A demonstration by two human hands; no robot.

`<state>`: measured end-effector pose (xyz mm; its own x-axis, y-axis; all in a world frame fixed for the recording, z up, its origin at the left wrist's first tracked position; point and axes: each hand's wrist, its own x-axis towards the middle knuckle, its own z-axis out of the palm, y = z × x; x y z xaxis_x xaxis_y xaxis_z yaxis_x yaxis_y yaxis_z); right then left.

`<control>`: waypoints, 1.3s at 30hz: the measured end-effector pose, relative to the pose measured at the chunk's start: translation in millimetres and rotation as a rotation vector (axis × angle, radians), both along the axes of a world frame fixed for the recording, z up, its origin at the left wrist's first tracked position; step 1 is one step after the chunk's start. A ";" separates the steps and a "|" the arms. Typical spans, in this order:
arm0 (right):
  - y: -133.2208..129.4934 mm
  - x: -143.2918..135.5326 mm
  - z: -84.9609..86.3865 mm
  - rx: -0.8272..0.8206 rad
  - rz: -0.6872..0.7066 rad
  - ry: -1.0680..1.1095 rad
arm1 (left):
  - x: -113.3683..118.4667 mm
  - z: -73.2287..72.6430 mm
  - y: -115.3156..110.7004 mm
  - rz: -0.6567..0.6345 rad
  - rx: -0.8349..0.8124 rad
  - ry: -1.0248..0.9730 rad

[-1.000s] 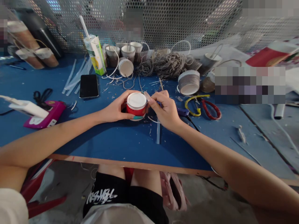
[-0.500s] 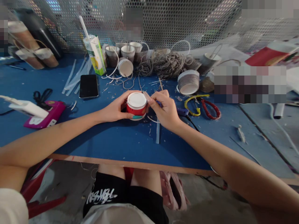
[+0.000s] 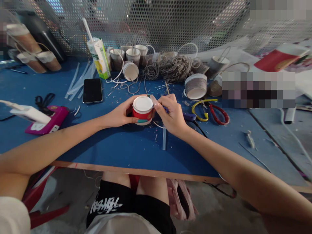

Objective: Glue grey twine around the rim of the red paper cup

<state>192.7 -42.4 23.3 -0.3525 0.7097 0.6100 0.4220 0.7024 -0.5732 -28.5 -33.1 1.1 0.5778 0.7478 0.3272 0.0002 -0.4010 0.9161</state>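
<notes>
My left hand (image 3: 119,114) wraps round a small red and white cup (image 3: 143,113) from its left side, with the white round face upward. At the cup's right rim, my right hand (image 3: 171,113) has its thumb and fingers pinched together; what they hold, if anything, is too small to make out. Partly hidden behind the right hand lies a blue tool (image 3: 189,117) with a black cord. Below that hand a clear glue stick (image 3: 164,139) shows on the blue table. A thin white cord (image 3: 159,124) curves between the cup and the right hand.
Yellow-handled and red-handled tools (image 3: 219,113) lie to the right. Behind are a phone (image 3: 92,90), a drink carton (image 3: 100,60), a heap of grey cord (image 3: 176,66) and several cord-wrapped cups (image 3: 196,86). A purple power strip (image 3: 48,120) sits left. The table edge (image 3: 136,172) is close.
Both hands stay at the cup, almost unmoved. The view has shifted very slightly.
</notes>
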 end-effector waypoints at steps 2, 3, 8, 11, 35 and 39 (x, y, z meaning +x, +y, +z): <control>-2.0 0.5 0.4 0.025 0.009 -0.017 | -0.3 -0.7 0.0 0.000 -0.006 0.007; -3.2 0.8 0.6 0.032 0.013 -0.028 | -0.5 -1.1 -0.1 0.013 0.000 0.011; -6.3 2.0 0.4 0.046 0.018 -0.076 | -0.3 -3.7 -0.4 0.175 0.100 0.035; -5.8 2.4 -0.6 0.075 0.021 -0.090 | 0.6 -6.9 1.7 0.228 0.117 0.067; -1.9 30.2 57.7 -0.298 -0.394 -1.174 | -3.4 -9.0 17.3 0.309 -0.108 -0.503; -7.1 16.8 54.2 -0.294 -0.450 -1.218 | -0.7 2.3 7.6 0.136 -0.368 -0.494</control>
<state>209.5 -49.6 77.5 -0.2617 0.9576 -0.1202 0.9314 0.2832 0.2287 -29.2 -25.5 3.5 0.3164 0.9182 0.2383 -0.4293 -0.0854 0.8991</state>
